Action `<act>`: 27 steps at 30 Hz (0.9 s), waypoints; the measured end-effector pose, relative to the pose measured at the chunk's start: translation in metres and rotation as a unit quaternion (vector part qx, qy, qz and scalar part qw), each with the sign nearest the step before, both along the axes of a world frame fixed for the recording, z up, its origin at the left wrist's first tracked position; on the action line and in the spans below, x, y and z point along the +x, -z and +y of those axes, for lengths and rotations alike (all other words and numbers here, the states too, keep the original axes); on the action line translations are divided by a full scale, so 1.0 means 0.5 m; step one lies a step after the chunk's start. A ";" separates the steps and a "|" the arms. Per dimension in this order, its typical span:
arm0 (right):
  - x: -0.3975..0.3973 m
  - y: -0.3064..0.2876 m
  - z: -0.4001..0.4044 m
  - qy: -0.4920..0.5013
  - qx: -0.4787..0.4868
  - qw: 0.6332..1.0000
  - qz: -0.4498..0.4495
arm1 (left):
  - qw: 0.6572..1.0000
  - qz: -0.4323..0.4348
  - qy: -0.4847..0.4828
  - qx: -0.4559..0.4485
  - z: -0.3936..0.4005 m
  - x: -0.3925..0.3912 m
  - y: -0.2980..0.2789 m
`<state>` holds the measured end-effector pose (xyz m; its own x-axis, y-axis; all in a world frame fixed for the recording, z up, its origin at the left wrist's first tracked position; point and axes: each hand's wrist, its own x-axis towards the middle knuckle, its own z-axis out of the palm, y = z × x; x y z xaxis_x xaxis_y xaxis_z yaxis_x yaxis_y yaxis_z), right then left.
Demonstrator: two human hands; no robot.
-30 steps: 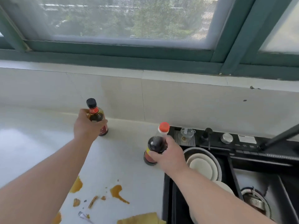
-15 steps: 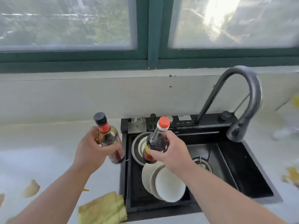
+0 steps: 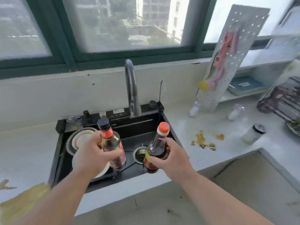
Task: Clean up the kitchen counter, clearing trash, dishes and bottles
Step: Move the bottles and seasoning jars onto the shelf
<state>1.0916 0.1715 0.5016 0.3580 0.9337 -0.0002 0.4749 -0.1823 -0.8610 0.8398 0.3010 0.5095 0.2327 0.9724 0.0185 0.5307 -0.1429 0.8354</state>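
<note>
Over sink (image 3: 168, 125) now, off counter: left grip (image 3: 90, 157) clasps black-capped bottle (image 3: 112, 143), right grip (image 3: 172, 158) clasps orange-capped bottle (image 3: 156, 150).

Both arms reach forward, left hand (image 3: 92, 157) and right hand (image 3: 172, 157) each curled in a grip.

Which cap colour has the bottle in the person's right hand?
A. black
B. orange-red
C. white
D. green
B: the right hand grips the bottle with the orange-red cap, held over the sink; the black-capped bottle is in the left hand.
</note>
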 end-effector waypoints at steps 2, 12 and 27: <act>0.064 -0.011 -0.047 0.033 -0.002 0.999 -0.002 | 0.999 -0.012 0.031 -0.023 -0.037 0.074 -0.003; 0.355 -0.085 -0.215 0.192 0.023 0.981 -0.004 | 0.987 -0.038 0.154 0.009 -0.115 0.436 -0.095; 0.726 -0.377 -0.059 0.267 0.145 0.951 -0.058 | 0.945 -0.105 0.301 0.070 0.066 0.851 -0.369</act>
<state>1.4543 0.1421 0.6903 0.7633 0.5730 0.2982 0.4761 -0.1871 -0.8592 1.2653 0.3339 0.6938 0.7198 0.6497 0.2447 0.1432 -0.4838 0.8634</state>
